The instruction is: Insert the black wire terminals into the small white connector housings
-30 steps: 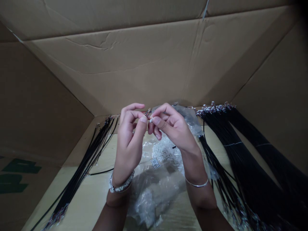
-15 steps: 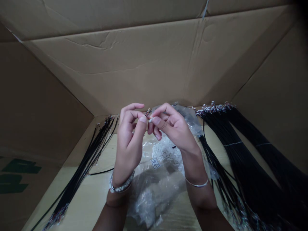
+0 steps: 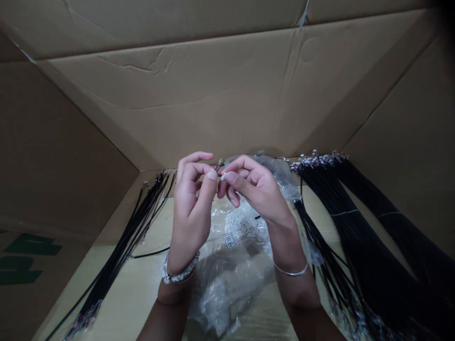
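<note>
My left hand (image 3: 192,203) pinches the stripped end of a thin wire (image 3: 218,166) between thumb and forefinger. My right hand (image 3: 254,189) pinches a small white connector (image 3: 223,177) right against that wire end. Both hands are raised together over a clear plastic bag (image 3: 234,265) that holds several small white connectors (image 3: 243,225). The rest of the held wire is hidden behind my left hand.
A thin bundle of black wires (image 3: 121,248) lies on the left of the pale table (image 3: 131,293). A much larger heap of black wires (image 3: 359,246) with bare ends fills the right. Cardboard walls (image 3: 220,94) close in the back and both sides.
</note>
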A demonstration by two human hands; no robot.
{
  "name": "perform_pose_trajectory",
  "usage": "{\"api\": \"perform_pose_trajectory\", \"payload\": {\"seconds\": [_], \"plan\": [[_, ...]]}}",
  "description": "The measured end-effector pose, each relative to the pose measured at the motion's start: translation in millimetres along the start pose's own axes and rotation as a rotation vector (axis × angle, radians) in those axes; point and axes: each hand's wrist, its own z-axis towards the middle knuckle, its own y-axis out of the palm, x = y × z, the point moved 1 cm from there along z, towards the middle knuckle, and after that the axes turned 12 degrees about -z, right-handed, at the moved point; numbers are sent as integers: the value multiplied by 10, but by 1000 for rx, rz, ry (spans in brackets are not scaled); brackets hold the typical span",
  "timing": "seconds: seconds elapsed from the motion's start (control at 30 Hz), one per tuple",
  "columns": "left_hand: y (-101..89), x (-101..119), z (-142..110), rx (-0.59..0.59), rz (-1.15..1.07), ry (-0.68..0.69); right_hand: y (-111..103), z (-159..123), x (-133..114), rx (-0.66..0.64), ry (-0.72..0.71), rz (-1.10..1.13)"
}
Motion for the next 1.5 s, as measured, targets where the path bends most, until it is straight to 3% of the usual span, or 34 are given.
{"api": "perform_pose_trajectory", "payload": {"seconds": [0.3,0.6,0.97,1.5], "plan": [[-5,-6,-9,6,5,11,1,29,23,-31,38,74],[0,-18,-10,13,-3,-8,-43,24,8,-14,13,-74],[-11,-14,-21,18,38,8,-39,27,7,-20,-25,-61],[-12,40,-31,4,76,-17,-4,7,-23,93,-84,-228]]}}
